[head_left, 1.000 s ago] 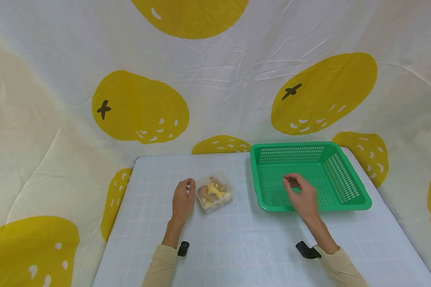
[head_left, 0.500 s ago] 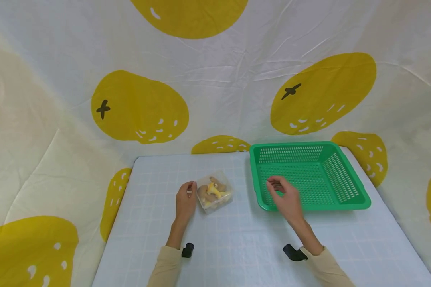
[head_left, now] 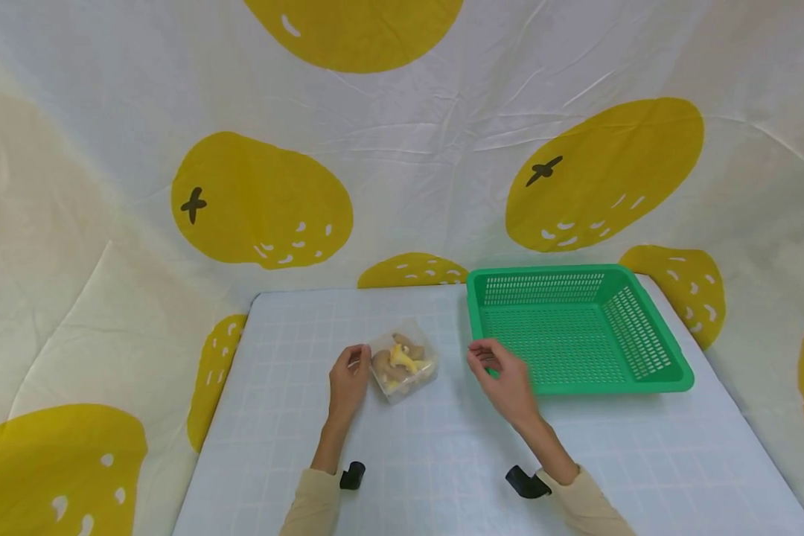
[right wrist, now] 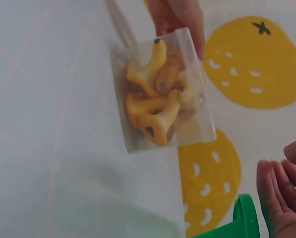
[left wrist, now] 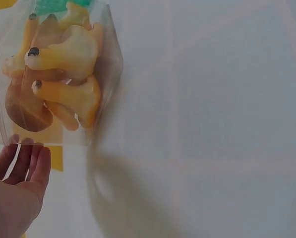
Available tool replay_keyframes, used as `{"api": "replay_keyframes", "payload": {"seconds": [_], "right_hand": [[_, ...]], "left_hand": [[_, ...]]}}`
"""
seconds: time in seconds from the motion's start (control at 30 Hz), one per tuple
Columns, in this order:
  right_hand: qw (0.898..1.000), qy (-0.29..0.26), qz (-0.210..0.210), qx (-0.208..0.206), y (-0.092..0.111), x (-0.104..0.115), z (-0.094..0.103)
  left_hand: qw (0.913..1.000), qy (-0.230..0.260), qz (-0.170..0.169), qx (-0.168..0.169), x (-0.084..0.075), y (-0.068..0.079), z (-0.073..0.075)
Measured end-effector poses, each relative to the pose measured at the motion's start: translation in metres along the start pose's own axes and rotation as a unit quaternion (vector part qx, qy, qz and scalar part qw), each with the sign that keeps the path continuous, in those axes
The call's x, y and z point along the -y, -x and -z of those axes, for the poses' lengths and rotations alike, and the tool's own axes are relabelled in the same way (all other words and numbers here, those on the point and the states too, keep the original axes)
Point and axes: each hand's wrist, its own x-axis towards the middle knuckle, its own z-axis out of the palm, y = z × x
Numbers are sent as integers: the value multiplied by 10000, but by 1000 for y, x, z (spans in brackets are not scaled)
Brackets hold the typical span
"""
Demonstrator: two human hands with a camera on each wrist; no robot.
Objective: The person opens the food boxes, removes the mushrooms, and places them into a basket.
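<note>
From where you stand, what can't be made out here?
Number of pieces in the box: left wrist view, they overlap.
Whether the left hand grips: left wrist view, cut off by left edge.
Rest of the right hand: right wrist view, cut off by right edge.
Near left corner of the basket: head view, behind the right hand.

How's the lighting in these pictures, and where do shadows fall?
Left wrist view: dull and greyish, a soft shadow on the tablecloth below the clear container in the frame; head view: evenly lit, faint shading along the near side of the green basket; right wrist view: a dull greenish shade on the tablecloth near the green basket.
</note>
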Motion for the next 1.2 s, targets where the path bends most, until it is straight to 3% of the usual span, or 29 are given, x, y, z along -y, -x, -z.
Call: {"api": "replay_keyframes", "payload": {"seconds": [0.17, 0.57, 0.8, 1.0, 1.2], "right_hand": [[9996, -158, 69, 220, 6, 1, -11], [9923, -690, -596, 838, 20, 8, -36], [9874, -631, -938, 1106, 32, -34, -60], [9834, -762, -1117, 1209, 36, -40, -69], [9771, -1089, -1411, 1162, 37, -42, -71]], "left_hand": [[9996, 259, 83, 24, 1, 3, -1], [9989, 459, 117, -12, 3, 6, -4], [9988, 478, 132, -8, 3, 7, -3], [9980, 484, 86, 387, 9, 12, 3], [9936, 175, -423, 1035, 18, 20, 12]]}}
